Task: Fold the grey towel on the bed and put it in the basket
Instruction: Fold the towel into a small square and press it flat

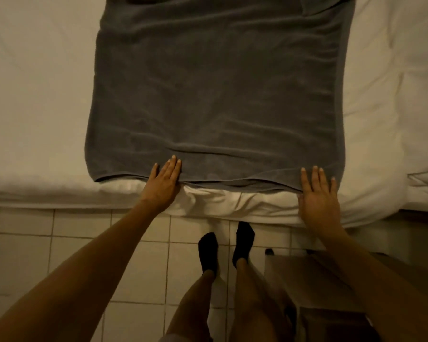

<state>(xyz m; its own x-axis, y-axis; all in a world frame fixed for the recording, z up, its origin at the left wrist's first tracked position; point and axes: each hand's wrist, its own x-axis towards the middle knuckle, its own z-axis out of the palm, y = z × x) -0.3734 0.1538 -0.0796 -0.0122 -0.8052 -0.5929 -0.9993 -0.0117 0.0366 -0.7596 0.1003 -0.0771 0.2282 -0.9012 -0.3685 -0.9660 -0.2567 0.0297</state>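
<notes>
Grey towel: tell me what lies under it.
The grey terry towel lies spread on the white bed sheet, which shows around it. Whatever is directly beneath the towel is covered.

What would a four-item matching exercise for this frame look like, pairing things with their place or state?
Column one:
1. grey towel
2. left hand
3. right hand
4. socks

Column two:
A. black, standing on the tiled floor
B. spread out on the white bed
C. fingers straight, lying on the towel's near edge towards its right corner
D. fingers straight, lying on the towel's near edge left of its middle

Pairs: 1-B, 2-D, 3-C, 4-A
</notes>
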